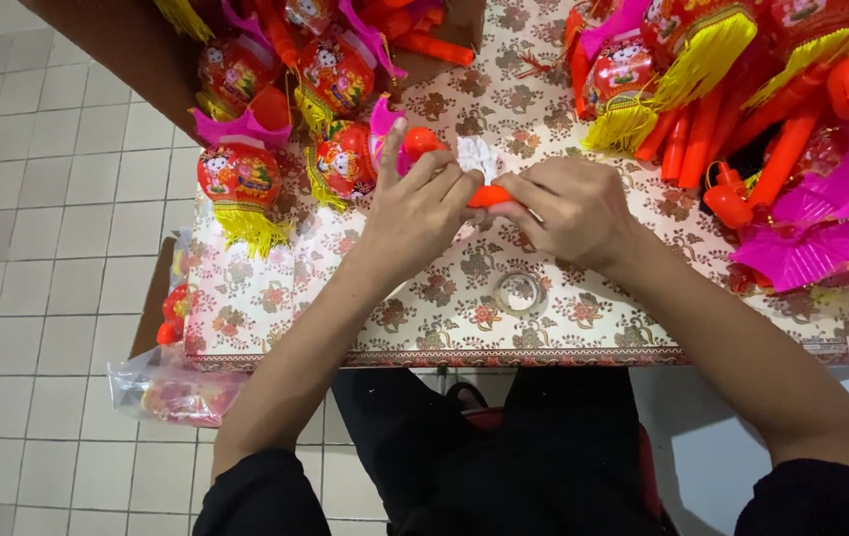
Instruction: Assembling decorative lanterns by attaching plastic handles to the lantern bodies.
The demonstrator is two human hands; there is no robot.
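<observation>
White tiled floor; low table point(275, 308) under flower-patterned covering. Nearest the edge: roll of clear tape point(519, 291), untouched. Above it, left hand point(414, 213) and right hand point(568, 208) both pinch one orange stick point(489, 196) at table centre, white paper point(476, 154) at its tip. Judgement: keep grips close, stick level, fingers off the paper. Beyond: red lanterns point(335, 119) left, orange sticks point(742, 129) right

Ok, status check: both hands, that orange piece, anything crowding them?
Left hand and right hand both pinch the orange stick over the patterned table. Tape roll lies just below. Red lanterns close at left.
</observation>
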